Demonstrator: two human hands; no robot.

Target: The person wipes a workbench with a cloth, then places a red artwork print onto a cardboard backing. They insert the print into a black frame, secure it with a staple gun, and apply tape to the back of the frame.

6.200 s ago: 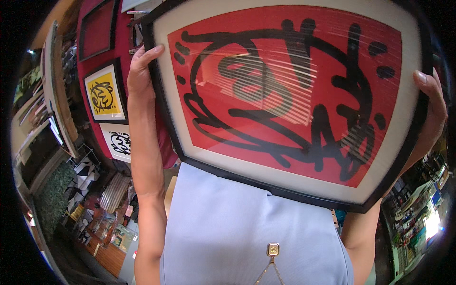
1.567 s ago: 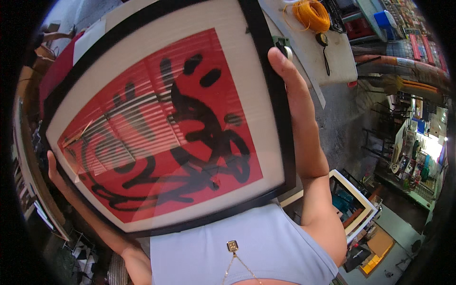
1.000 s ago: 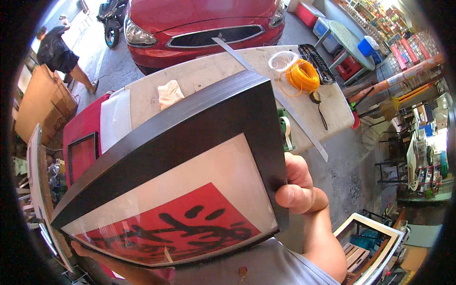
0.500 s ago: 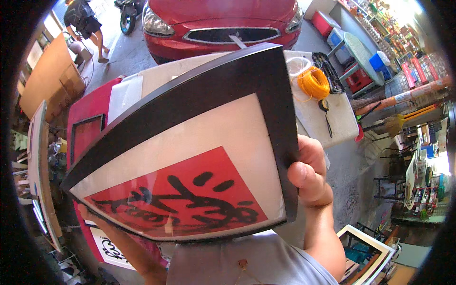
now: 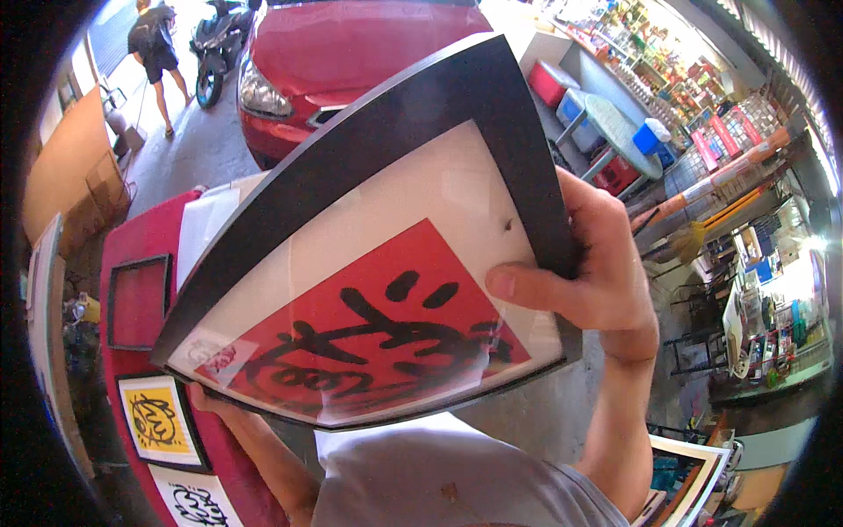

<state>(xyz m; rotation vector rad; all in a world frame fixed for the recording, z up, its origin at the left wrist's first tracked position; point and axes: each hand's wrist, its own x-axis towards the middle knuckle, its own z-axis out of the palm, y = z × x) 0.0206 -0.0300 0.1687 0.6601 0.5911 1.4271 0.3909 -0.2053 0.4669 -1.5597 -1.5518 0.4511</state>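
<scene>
At the far left, a red board (image 5: 145,255) carries small framed pictures: an empty black frame (image 5: 138,301), a yellow print (image 5: 158,422) below it, and a white print (image 5: 195,502) lowest of all.

Your left hand (image 5: 211,402) supports the lower left corner of a large black-framed picture (image 5: 369,263). Only a few fingers show under the frame's edge, closed against it; how tightly they grip you cannot tell from here.

The framed picture fills the middle of the view, held up off any bench, in front of your chest and tilted so its far edge rises away from you. Under the glass is a white mount around a red sheet with bold black brush marks. It is likely held by opposite sides because it is too wide for one hand.

Your right hand (image 5: 597,272) clamps the right side: thumb pressed flat on the glass, fingers wrapped behind the black rim.

Beyond the frame stand a red car (image 5: 351,53) and a person (image 5: 158,44) beside a scooter (image 5: 215,53).
</scene>
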